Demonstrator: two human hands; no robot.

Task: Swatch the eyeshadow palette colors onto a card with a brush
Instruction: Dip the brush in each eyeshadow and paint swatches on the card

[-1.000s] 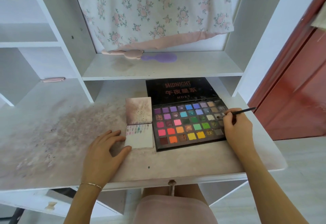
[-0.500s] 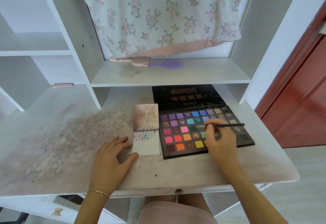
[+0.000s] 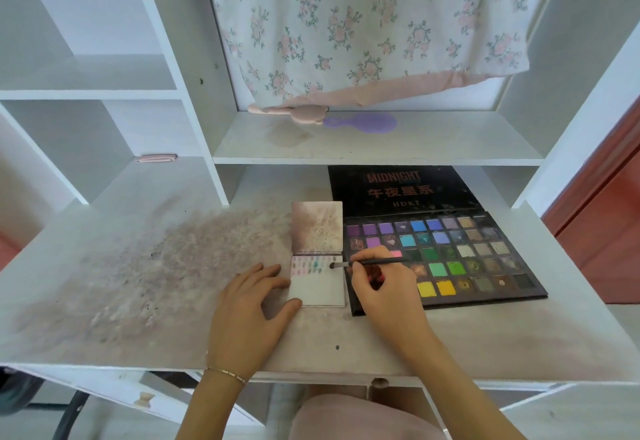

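The right hand (image 3: 384, 287) has moved from the one palette (image 3: 450, 259) to the one card (image 3: 318, 278), pinching the one brush (image 3: 367, 263); left hand (image 3: 247, 311) presses flat, grip released.

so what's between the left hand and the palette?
The swatch card lies between the left hand and the palette, its left edge under that hand's fingers. The head view shows this.
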